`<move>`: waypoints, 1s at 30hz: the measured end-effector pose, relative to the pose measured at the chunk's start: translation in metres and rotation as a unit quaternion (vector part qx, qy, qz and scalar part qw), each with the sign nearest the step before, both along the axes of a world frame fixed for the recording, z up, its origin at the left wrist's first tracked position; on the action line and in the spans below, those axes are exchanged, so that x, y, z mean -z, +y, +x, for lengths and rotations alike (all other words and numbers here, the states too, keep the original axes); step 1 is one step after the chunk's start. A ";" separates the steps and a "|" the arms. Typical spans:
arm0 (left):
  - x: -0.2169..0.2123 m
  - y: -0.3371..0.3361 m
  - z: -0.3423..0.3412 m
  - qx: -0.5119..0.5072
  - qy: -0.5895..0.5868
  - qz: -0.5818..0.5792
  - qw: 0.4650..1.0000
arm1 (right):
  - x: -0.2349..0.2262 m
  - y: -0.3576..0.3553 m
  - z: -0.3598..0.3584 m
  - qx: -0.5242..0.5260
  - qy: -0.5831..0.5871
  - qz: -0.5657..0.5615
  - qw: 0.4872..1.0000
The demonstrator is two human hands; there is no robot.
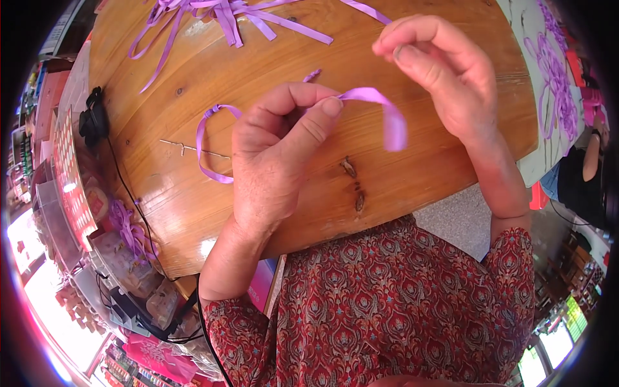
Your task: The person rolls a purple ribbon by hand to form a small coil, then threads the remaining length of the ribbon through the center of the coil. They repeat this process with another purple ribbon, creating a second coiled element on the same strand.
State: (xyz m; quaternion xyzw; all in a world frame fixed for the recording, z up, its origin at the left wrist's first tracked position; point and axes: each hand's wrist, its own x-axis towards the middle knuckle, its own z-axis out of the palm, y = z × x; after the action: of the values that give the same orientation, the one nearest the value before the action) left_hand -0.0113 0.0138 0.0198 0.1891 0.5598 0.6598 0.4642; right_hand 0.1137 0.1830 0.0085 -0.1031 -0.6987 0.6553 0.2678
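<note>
My left hand (271, 145) is closed, its thumb and forefinger pinching a narrow purple ribbon (394, 126). One end of that ribbon arcs out to the right and curls downward, slightly blurred. From behind the hand, a purple loop with a small knot (213, 111) shows on the left; whether it is the same piece is hidden. A short twisted purple end (313, 75) lies just beyond my knuckles. To the right, my right hand (448, 74) is raised above the table, fingers curled loosely and thumb apart, with nothing visible between them. Beside the loop rests a thin metal hook (183, 147).
Many cut purple ribbons (225, 19) lie on the wooden table (419, 180) at the far side. A black device (95, 119) with a cable sits at the left edge. More ribbon (558, 90) is heaped on a white surface at right. Plastic bins (106, 258) stand at left.
</note>
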 end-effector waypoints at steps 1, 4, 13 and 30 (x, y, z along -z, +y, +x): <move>0.000 0.000 0.000 0.001 0.001 0.001 1.000 | 0.000 0.005 0.002 0.013 0.012 0.100 0.995; -0.002 -0.001 0.001 0.002 0.048 -0.014 0.999 | -0.016 -0.008 -0.001 -0.013 0.028 0.279 0.960; 0.005 -0.001 -0.007 -0.014 0.271 -0.020 0.962 | -0.002 -0.015 -0.001 -0.043 -0.030 0.262 0.964; 0.007 0.006 -0.014 -0.076 0.137 -0.027 0.987 | -0.017 -0.009 0.005 -0.189 -0.105 0.029 0.976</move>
State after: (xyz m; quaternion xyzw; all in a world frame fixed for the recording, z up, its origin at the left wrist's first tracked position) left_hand -0.0252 0.0194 0.0132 0.2218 0.6481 0.6463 0.3363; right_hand 0.1187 0.1744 0.0256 -0.0296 -0.7486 0.6589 0.0672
